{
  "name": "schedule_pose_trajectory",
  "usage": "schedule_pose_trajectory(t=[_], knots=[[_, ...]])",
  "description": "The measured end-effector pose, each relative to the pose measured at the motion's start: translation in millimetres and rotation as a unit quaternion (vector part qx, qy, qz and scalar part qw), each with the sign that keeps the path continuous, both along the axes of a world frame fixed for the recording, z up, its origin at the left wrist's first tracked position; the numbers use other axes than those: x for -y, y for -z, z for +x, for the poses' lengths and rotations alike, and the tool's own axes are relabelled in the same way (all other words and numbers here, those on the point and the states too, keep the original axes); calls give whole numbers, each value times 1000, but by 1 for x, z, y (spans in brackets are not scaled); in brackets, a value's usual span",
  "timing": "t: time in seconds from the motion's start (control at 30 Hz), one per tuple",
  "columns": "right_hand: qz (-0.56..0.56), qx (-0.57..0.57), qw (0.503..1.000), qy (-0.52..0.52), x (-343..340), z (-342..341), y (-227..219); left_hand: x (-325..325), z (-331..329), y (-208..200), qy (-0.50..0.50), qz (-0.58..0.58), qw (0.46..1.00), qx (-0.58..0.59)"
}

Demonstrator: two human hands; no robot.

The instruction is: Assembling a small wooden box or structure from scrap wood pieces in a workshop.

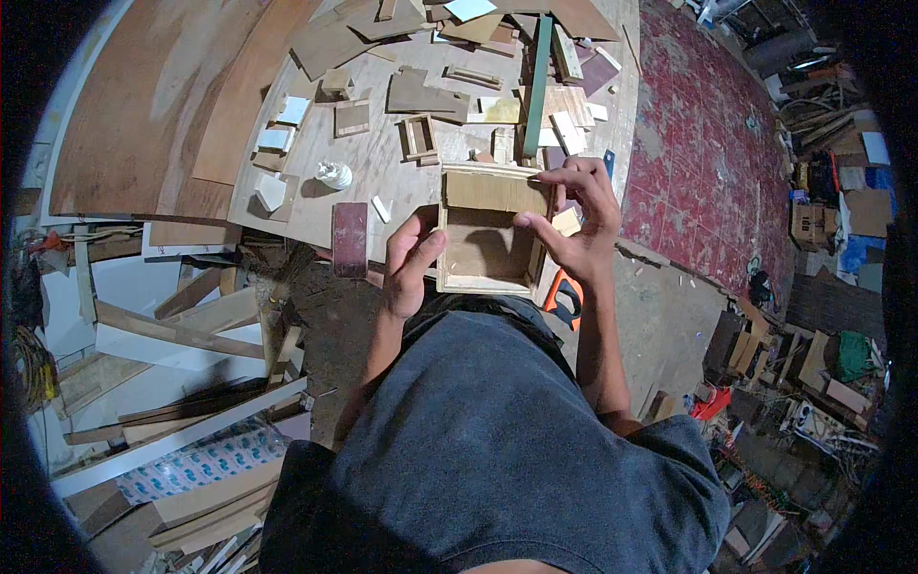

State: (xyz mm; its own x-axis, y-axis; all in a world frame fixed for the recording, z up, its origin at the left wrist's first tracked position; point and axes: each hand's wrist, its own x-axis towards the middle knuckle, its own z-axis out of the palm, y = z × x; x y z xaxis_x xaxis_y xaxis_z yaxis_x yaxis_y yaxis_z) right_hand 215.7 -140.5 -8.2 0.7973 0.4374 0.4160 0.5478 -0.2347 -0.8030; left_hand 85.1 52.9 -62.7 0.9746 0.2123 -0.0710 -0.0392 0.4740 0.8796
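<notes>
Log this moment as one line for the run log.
left hand: grips box's left side | right hand: grips right wall | wooden box: open, held over workbench edge

A plywood workbench (382, 182) carries wood offcuts (426, 96), a green strip (537, 86) and small frames (418, 137).

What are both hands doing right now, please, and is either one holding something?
Left hand: closed on the left wall of the open wooden box, holding it.
Right hand: closed on the box's right wall and far corner, holding it too.

Open-topped plywood box (488, 230) — held above the workbench edge
</notes>
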Motion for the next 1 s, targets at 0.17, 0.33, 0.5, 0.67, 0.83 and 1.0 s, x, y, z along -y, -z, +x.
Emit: schedule_pose_trajectory(t=[0.17, 0.33, 0.5, 0.67, 0.83, 1.0], knots=[[0, -4, 1000, 2, 1, 1, 2, -4, -1, 3, 11, 27, 1000, -9], [19, 10, 1000, 11, -3, 3, 4, -2, 0, 1, 5, 26, 1000, -7], [10, 38, 999, 19, -4, 3, 2, -4, -1, 1, 10, 26, 1000, 0], [25, 26, 999, 18, -4, 2, 1, -3, 0, 0, 10, 34, 999, 5], [28, 23, 999, 17, -4, 2, 3, -3, -2, 2, 9, 13, 1000, 4], [28, 33, 999, 17, -4, 1, 1, -2, -1, 4, 2, 13, 1000, 6]])
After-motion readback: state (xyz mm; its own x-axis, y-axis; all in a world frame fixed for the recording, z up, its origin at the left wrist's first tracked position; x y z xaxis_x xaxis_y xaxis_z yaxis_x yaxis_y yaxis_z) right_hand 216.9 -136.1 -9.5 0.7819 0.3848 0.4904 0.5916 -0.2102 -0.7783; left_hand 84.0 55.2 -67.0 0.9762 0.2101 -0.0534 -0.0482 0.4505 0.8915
